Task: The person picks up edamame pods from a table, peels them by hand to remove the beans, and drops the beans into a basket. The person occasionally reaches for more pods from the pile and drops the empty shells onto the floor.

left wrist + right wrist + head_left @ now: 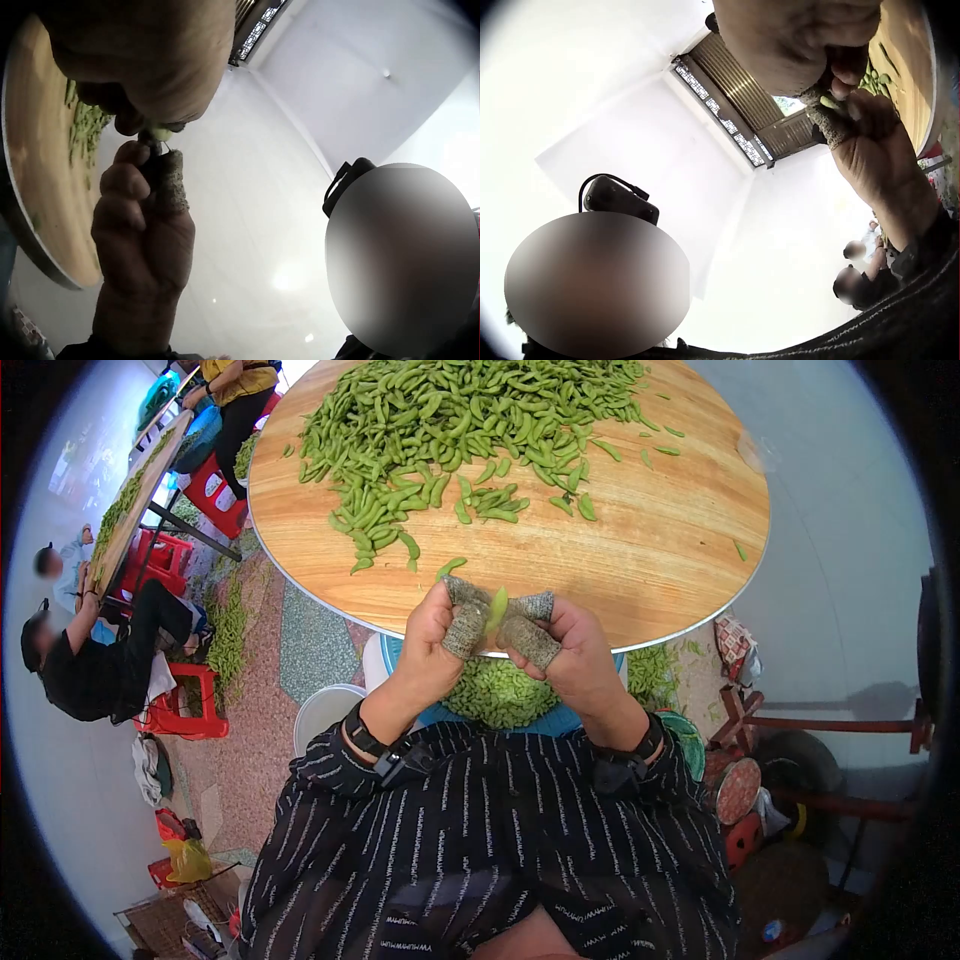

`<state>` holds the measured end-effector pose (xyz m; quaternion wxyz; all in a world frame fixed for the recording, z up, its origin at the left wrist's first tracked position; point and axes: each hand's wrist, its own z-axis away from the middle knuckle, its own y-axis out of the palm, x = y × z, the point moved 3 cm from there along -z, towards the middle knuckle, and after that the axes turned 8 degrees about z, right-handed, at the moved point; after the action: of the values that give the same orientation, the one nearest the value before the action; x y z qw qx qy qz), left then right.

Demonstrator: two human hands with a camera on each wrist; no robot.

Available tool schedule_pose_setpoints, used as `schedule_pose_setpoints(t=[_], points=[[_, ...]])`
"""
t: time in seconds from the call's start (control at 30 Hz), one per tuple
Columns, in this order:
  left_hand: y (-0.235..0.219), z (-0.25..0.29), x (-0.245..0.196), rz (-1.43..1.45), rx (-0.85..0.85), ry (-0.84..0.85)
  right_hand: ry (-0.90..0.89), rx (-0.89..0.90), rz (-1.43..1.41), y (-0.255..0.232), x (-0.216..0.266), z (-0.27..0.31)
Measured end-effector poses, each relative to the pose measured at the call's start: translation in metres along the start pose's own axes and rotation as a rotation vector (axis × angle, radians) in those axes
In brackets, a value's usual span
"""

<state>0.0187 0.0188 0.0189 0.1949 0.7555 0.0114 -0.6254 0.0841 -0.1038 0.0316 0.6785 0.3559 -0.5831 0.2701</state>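
A green soybean pod (497, 608) is pinched between my two hands, just above the near edge of the round wooden table (640, 570). My left hand (428, 645) grips it from one side, my right hand (585, 660) from the other. Grey knitted sleeves (464, 630) cover the thumbs and forefingers. In the left wrist view, the pod (160, 134) shows as a small green bit between the fingertips. Directly under the hands sits a blue basin (435, 715) heaped with shelled green beans (505, 695). One loose pod (451, 567) lies by my left fingertips.
A large pile of pods (450, 420) covers the table's far side, with stray pods nearer. A white bucket (325, 718) stands on the floor at left. Red stools (185, 705) and seated people (75, 670) are farther left. A wooden frame (740, 720) stands at right.
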Motion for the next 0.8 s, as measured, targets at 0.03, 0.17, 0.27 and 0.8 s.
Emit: schedule_pose_setpoints(t=[0.03, 0.17, 0.27, 0.8], points=[[0.001, 0.000, 0.000, 0.049, -0.004, -0.004, 0.001, 0.001, 0.000, 0.000, 0.000, 0.000], [0.003, 0.001, -0.002, 0.137, 0.011, -0.028, 0.035, 0.010, 0.016, 0.000, -0.003, 0.000], [-0.001, 0.002, 0.002, 0.088, 0.012, -0.012, 0.025, 0.026, 0.000, 0.000, -0.005, -0.001], [0.001, 0.003, -0.010, -1.128, 0.219, 0.460, -0.047, -0.116, 0.005, -0.005, -0.003, -0.001]])
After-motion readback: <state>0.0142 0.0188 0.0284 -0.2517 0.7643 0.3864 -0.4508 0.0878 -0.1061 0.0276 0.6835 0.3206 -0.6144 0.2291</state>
